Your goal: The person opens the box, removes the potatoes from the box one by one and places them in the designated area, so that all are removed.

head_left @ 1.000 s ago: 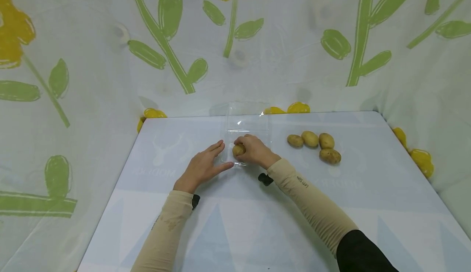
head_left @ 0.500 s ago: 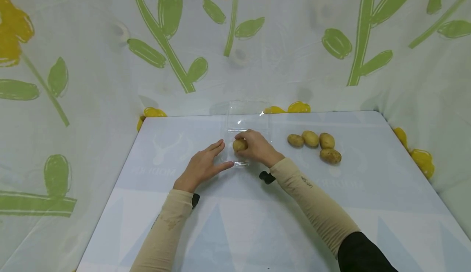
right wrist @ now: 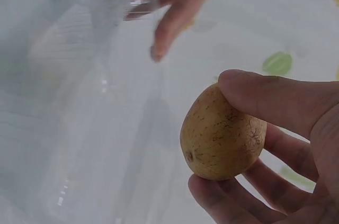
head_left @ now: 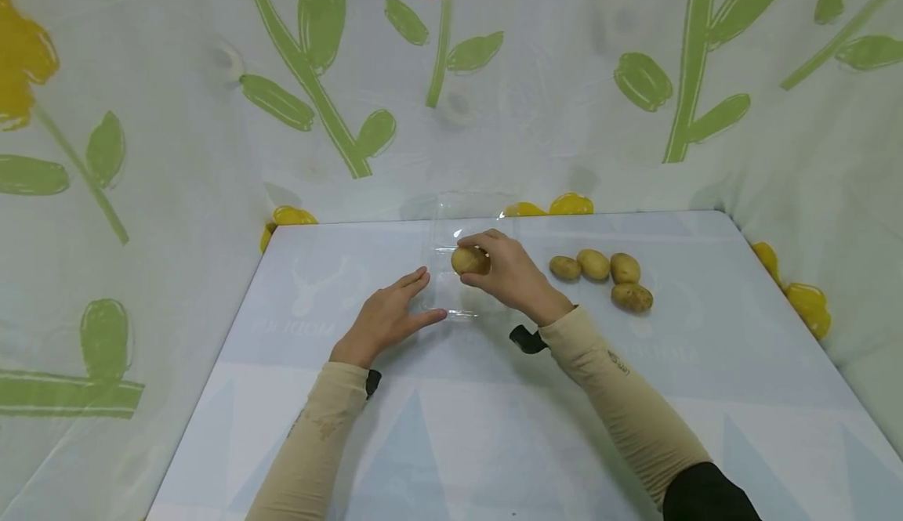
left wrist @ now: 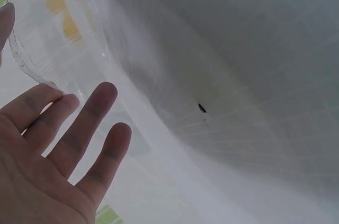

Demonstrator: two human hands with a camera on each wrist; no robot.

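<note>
My right hand (head_left: 520,276) grips a potato (right wrist: 222,134) between thumb and fingers, holding it over the clear plastic container (head_left: 451,299). The container stands with its lid (head_left: 480,206) raised at the back. At the container's left side is my left hand (head_left: 384,321), thumb and fingers spread. In the left wrist view, some fingertips (left wrist: 69,99) touch or nearly touch the plastic rim, and the other fingers are extended. The see-through walls make the container's inside hard to make out.
Several potatoes (head_left: 595,265) lie in a loose cluster on the pale table (head_left: 494,411), to the right of the container. A flower-patterned curtain (head_left: 550,113) hangs around the table's back and sides.
My right hand has lifted the potato up from the container's bottom and drawn it slightly back and to the right. The left hand has stayed in place.
</note>
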